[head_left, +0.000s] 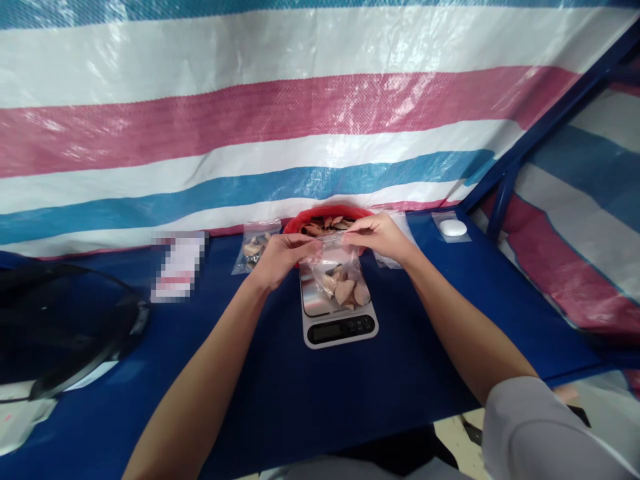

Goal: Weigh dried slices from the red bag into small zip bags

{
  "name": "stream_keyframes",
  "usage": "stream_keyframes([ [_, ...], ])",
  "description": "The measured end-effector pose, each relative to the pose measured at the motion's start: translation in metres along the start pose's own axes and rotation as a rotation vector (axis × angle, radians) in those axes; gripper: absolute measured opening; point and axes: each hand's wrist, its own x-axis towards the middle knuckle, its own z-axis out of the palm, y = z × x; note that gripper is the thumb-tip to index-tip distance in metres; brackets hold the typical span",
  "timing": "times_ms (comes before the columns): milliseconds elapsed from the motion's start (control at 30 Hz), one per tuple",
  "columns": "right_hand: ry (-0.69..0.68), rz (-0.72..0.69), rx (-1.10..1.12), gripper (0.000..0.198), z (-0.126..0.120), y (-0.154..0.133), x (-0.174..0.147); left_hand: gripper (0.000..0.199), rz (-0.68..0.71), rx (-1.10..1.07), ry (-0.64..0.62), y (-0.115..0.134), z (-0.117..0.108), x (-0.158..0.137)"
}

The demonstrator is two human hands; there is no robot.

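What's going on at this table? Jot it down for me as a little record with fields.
Left hand: pinching the top of a clear bag
Right hand: pinching the same bag's other side
Bag contents: pale brown pieces
Beneath the bag: white scale, no readable number
Behind the scale: red container of dark and brown pieces
Far right: white oval object
Surface: blue table

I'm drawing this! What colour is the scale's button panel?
The button panel is black; the head view shows it.

No text reads clearly; button marks (359,324) on the scale (340,329) seem too small.
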Motion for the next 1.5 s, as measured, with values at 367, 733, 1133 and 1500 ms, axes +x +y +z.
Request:
stream_keyframes([
  [367, -0.013, 0.009, 0.03, 0.03, 0.01, 0.002, 0.002, 0.03, 0.091, 0.079, 0.051, 0.001, 0.006, -0.001],
  [733, -0.008, -0.007, -0.021, 0.031, 0.013, 0.004, 0.005, 0.032, 0.122, 0.136, 0.084, -0.002, 0.008, 0.0],
  [1133, -0.052, 0.028, 0.059, 0.029, 0.005, -0.002, 0.002, 0.035, 0.079, 0.079, 0.059, 0.002, 0.006, -0.001],
  [1500, -0.116, 0.126, 0.155, 0.031, 0.0, -0.004, 0.001, 0.031, 0.127, 0.089, 0.043, -0.002, 0.013, -0.001],
])
